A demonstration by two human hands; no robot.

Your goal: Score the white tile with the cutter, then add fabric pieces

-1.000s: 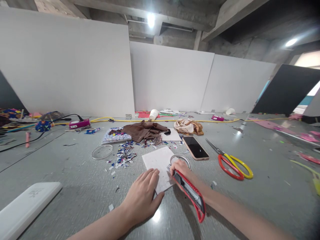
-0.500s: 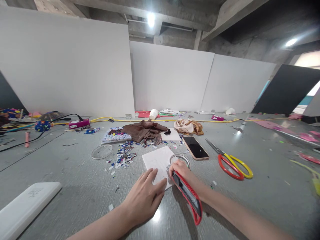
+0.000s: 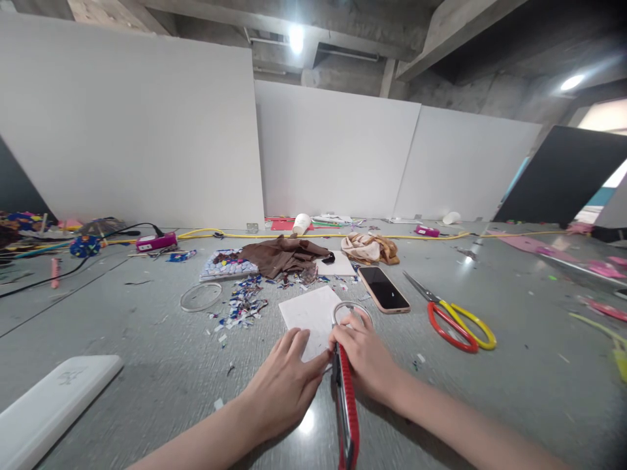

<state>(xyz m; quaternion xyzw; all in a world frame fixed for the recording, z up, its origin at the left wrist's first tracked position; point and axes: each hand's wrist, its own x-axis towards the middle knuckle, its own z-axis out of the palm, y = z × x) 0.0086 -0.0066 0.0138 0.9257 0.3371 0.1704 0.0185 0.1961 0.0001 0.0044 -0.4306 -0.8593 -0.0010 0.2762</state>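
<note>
Nearest, the red utility knife [image 3: 347, 405] runs off the bottom edge — its rear end is cut off; the right hand [image 3: 365, 352] has its fingers clamped round its front, blade tip hidden against the white sheet [image 3: 309, 312]. The left hand [image 3: 284, 385] lies flat on the sheet's near corner, fingers together and straight. One white slab [image 3: 51, 405] lies at the left, partly out of view. Two clear rings: one [image 3: 353, 311] under the right fingertips, one [image 3: 200, 296] left of a heap of coloured scraps [image 3: 242, 303] — too small to count. Beyond lie one phone [image 3: 383, 289], one pair of scissors [image 3: 453, 316], then brown cloth [image 3: 281, 256] and one paper cup [image 3: 300, 224], contents not visible.
</note>
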